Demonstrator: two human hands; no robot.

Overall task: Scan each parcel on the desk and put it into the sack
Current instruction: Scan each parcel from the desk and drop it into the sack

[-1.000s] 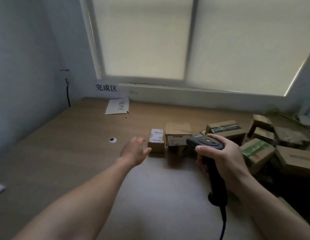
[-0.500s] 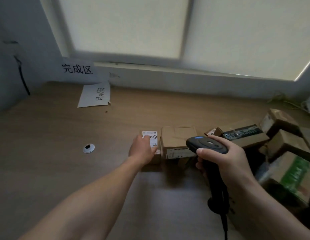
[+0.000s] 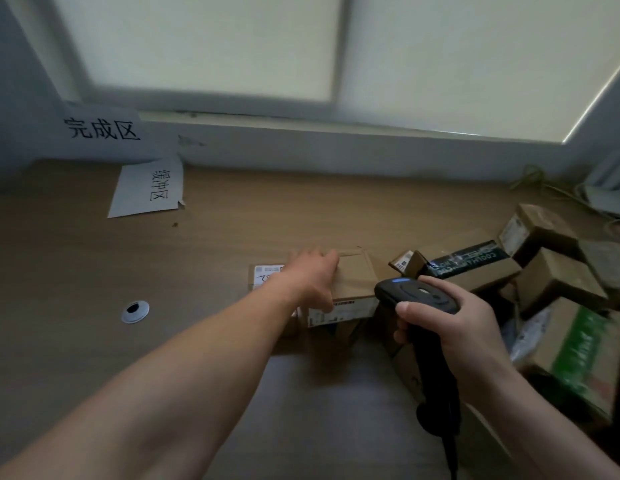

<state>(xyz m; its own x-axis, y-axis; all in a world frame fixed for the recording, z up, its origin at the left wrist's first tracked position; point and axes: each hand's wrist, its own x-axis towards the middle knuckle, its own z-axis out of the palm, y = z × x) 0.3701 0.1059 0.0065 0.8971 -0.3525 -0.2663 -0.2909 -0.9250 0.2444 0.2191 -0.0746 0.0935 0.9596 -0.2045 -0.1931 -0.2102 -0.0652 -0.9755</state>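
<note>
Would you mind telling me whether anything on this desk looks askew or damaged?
Yes: the paper sign lying flat on the desk sits crooked with a ragged lower corner, and the parcels at the right are heaped at tilted angles rather than stacked.

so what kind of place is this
Likely a small parcel-sorting station: cardboard parcels heaped on a wooden desk, a handheld barcode scanner in the right hand, and paper zone signs by the window.

Head camera looks down, seemingly close, over desk (image 3: 76, 271).
</note>
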